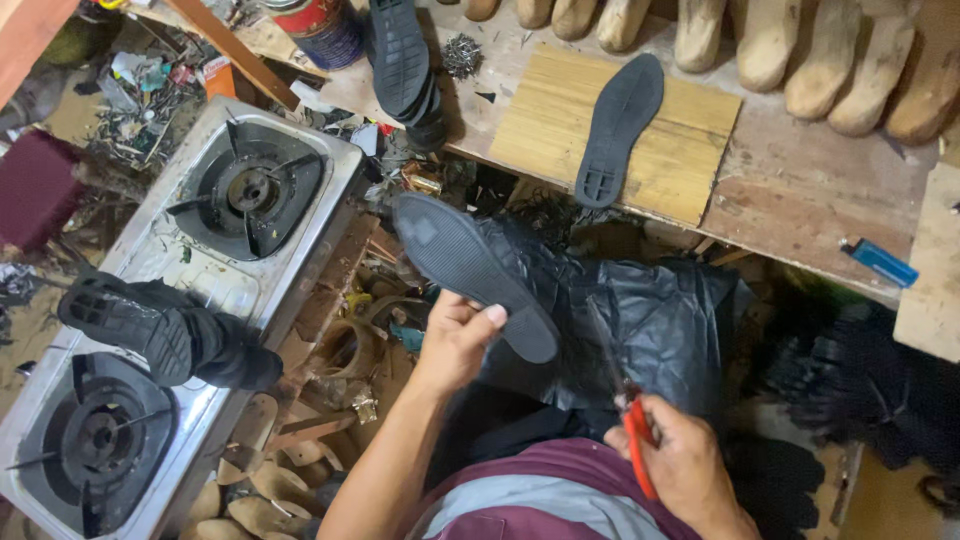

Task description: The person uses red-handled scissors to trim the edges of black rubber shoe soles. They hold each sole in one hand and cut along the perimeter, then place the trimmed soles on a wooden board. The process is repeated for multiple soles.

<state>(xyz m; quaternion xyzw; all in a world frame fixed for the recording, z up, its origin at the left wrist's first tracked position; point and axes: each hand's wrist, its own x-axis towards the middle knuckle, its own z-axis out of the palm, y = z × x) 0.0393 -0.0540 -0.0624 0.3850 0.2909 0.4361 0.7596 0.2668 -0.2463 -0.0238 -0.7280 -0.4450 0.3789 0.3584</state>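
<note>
My left hand (455, 340) grips a black shoe sole (470, 270) near its heel end, holding it tilted over a black plastic sheet (660, 320) on my lap. My right hand (690, 465) is closed on a tool with red handles (638, 440); its dark metal tip points up toward the sole. A second black sole (620, 125) lies flat on a pale wooden board (690, 150) on the bench.
A two-burner steel gas stove (210, 270) stands at left with a black shoe (165, 335) lying on it. More soles (405, 65) and a tin (320, 25) sit at the bench's back. Wooden shoe lasts (800, 50) line the top edge. A blue lighter (880, 262) lies at right.
</note>
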